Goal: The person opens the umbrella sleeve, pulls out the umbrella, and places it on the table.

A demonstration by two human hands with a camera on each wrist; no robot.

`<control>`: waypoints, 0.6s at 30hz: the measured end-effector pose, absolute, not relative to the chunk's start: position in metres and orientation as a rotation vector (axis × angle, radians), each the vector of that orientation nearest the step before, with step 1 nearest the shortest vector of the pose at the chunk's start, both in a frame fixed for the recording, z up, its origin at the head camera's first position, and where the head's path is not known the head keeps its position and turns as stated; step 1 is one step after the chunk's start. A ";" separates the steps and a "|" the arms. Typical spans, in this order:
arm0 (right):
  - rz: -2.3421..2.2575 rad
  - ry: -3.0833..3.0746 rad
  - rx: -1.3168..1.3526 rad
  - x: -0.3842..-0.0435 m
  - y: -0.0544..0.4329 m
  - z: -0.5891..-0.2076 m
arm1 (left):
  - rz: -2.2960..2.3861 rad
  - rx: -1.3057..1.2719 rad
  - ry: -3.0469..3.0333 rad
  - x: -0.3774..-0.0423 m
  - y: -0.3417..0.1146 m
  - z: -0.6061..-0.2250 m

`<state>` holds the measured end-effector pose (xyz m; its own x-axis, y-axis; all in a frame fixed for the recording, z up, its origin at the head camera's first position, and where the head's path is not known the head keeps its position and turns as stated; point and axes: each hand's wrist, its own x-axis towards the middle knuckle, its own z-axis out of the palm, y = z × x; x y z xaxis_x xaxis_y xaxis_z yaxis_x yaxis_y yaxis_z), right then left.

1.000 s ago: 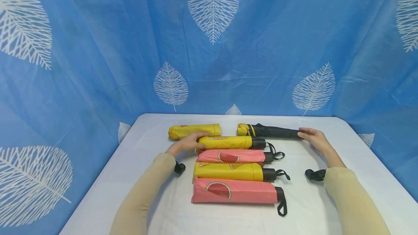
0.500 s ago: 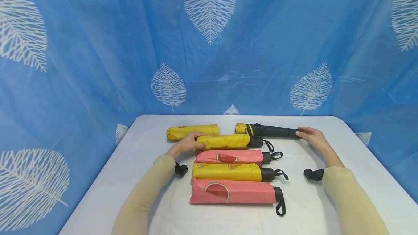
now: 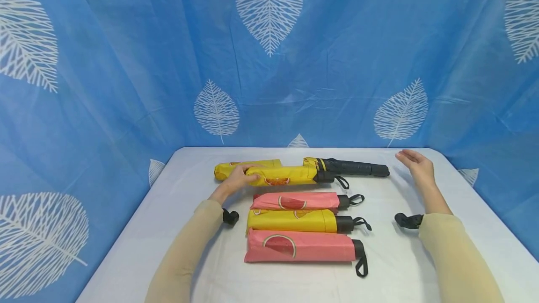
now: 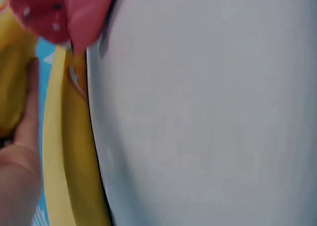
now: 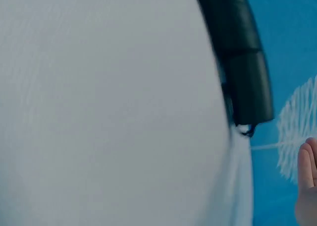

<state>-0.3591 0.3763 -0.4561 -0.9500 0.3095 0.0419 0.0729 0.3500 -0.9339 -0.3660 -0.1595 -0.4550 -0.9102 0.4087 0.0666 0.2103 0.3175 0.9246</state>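
In the head view, my left hand [image 3: 237, 179] grips the left end of a folded umbrella in a yellow sleeve [image 3: 290, 175], raised above the row, its black handle and strap to the right. Behind it lies a yellow umbrella sleeve [image 3: 269, 163], partly covered by that hand and umbrella. My right hand [image 3: 421, 170] hovers, fingers extended, just right of a black folded umbrella [image 3: 355, 168] with a yellow end. The right wrist view shows that umbrella's black handle [image 5: 250, 87] apart from the fingertips [image 5: 307, 159].
In front lie a pink umbrella [image 3: 303, 200], a yellow one [image 3: 290, 221] and a larger pink one [image 3: 309, 248], handles to the right. They rest on a white-covered table [image 3: 202, 270], with a blue leaf-print curtain [image 3: 337, 60] behind.
My left hand has lifted the yellow umbrella off the row and moved it back and slightly left. My right hand has let go of the black umbrella's handle and drawn away rightward.
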 end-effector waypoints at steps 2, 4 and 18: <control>1.720 -2.337 -0.281 -0.359 0.372 -0.448 | 1.671 0.534 2.414 -0.364 -0.159 -0.447; 1.822 -2.278 -0.144 -0.357 0.359 -0.438 | 1.707 0.510 2.418 -0.364 -0.160 -0.440; 2.508 -2.230 0.363 -0.339 0.239 -0.388 | 1.888 0.585 2.320 -0.356 -0.149 -0.407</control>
<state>-0.3386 0.2390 -0.3878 -0.9499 -0.3125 0.0039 0.0327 -0.1116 -0.9932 -0.3559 -0.1494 -0.4070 -0.9220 0.3498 0.1659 0.2335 0.1607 0.9590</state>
